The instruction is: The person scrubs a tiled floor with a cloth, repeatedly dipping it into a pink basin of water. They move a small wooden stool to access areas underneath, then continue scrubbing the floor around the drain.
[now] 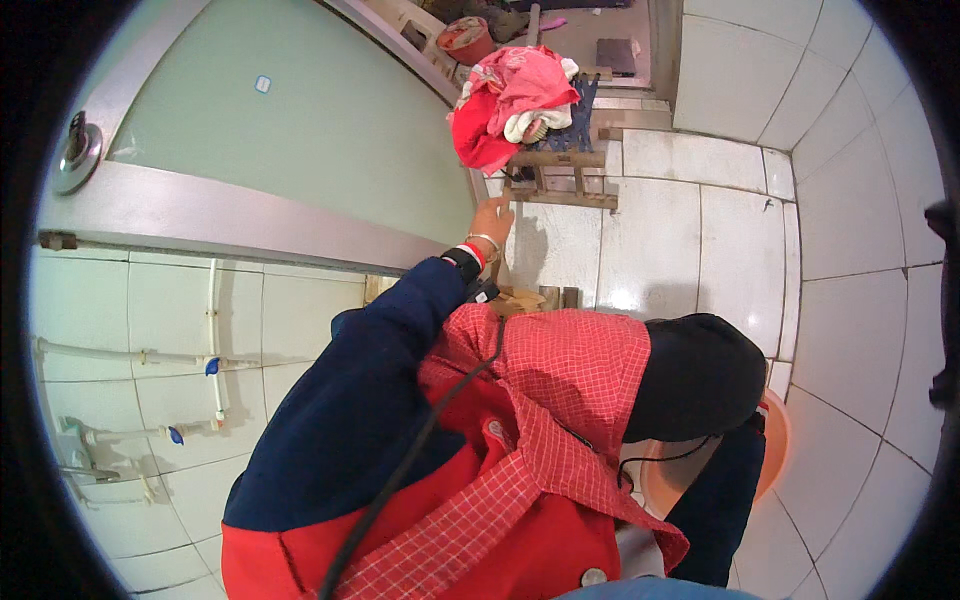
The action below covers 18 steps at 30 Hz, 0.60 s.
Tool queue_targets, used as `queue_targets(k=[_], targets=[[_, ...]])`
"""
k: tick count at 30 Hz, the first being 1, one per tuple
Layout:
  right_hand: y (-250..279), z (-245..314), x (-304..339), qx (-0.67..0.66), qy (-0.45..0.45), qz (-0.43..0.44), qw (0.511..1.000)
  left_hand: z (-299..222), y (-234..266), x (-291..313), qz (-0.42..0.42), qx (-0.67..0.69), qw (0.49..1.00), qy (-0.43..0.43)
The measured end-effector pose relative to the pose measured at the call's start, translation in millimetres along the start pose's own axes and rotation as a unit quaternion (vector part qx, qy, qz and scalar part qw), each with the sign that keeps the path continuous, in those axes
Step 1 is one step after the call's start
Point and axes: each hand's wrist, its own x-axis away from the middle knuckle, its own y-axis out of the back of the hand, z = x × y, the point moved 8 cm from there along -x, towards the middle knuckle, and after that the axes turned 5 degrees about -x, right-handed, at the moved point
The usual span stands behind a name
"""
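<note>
"Where's the left hand?"

"Stretched forward to the near end of the wooden chair (565, 159), beside the glass-panelled door (300, 120). The left hand (489, 221) is at the frame; its fingers are mostly turned from view, so I can't tell whether they're closed on the wood."

"And the clothes?"

"A heap of red, pink and white clothes (512, 92) sits on the chair's blue seat (577, 122), clear of the hand."

"The right hand?"

"Hidden. An orange basin (781, 455) stands on the right, behind the dark-covered knee (700, 375)."
</note>
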Motion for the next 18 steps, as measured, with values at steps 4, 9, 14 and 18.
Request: queue_targets(k=[4,9,14,18], targets=[[-10.4,-4.4,-18.2,-0.226,0.005,0.01,0.974,12.3,-32.5,-21.9,0.045,0.347,0.917,0.193],[-1.8,-29.8,-25.8,-0.106,0.023,-0.053,0.993,4.8,-35.6,-46.7,0.01,0.442,0.853,0.277],[-5.6,-95.3,-37.0,-0.289,-0.04,-0.043,0.956,0.1,-38.4,-49.8,0.019,0.526,0.801,0.287],[-13.2,-139.2,-49.0,-0.286,-0.081,-0.029,0.954,-15.3,-58.3,-52.2,0.104,0.642,0.693,0.312]])
